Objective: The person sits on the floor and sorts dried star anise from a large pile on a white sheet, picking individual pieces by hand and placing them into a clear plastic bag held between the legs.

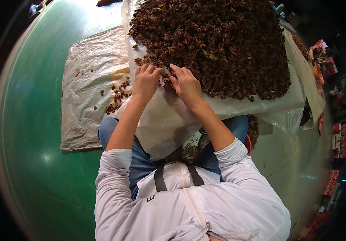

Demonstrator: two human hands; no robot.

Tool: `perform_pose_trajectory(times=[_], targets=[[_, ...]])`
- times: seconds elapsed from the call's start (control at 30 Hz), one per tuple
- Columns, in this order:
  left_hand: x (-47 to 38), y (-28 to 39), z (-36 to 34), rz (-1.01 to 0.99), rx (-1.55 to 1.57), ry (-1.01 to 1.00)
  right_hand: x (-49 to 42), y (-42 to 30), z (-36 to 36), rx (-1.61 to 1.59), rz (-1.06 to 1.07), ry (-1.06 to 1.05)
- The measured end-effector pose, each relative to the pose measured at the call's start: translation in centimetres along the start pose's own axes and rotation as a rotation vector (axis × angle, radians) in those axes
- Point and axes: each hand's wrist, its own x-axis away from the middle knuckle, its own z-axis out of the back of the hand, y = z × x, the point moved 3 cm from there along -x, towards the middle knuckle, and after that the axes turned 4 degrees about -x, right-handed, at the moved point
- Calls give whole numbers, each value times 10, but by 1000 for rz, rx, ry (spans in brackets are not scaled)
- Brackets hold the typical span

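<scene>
A broad heap of dried star anise (215, 45) lies on a white plastic sheet (157, 120) in front of me. At the heap's near left corner, my left hand (145, 82) has its fingers bent down beside a few loose pods. Close to its right, my right hand (187, 86) reaches in at the heap's edge, thumb and fingers around some dark pods. The fingertips of both hands partly hide what they touch, so I cannot tell whether either one grips a pod.
On the green floor (40, 120) to the left lies a flattened woven plastic sack (91, 87), with scattered star anise (118, 96) on it. A red container rim (247, 144) shows beside my right knee. Red and white boxes (341, 140) stand at the far right.
</scene>
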Motion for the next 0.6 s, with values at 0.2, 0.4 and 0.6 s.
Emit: perform_pose_trajectory(times=[0.2,0.4,0.6], targets=[[26,36,20,92,291,58,16,-11,8,119,163,-10],[28,7,29,720,499,273,64,-51,37,-378,12,-715],[23,49,-5,61,233,25,57,0,37,39,-261,-118]])
